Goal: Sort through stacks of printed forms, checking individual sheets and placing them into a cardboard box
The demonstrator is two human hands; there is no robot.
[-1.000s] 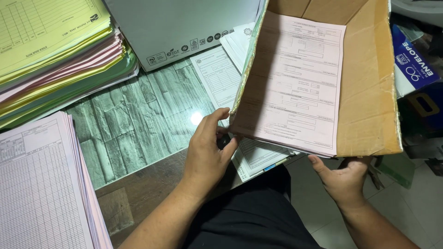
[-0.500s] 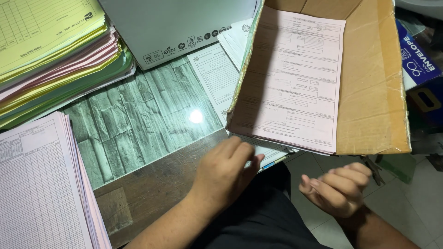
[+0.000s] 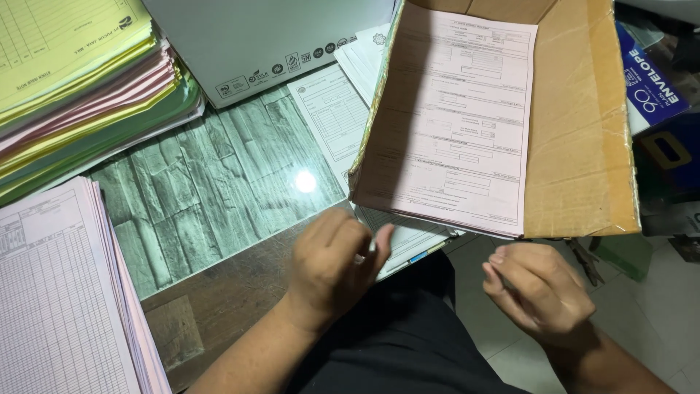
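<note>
Viewed from above, at desk edge. Left hand (image 3: pixel 329 268) loosely curled, fingers near corner of white forms (image 3: pixel 408 241), grip unclear. Right hand (image 3: pixel 538 290) half-curled, holding nothing, just below cardboard box (image 3: pixel 583 131) w/ pink forms (image 3: pixel 459 124) laid flat inside, prob. for storage.

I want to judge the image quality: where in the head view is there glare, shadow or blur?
Head view: a bright glare spot sits on the green stone-pattern mat; the cardboard box casts a shadow over the left part of the pink form inside it; the left hand is slightly motion-blurred at its fingers; the right hand looks sharper.
</note>
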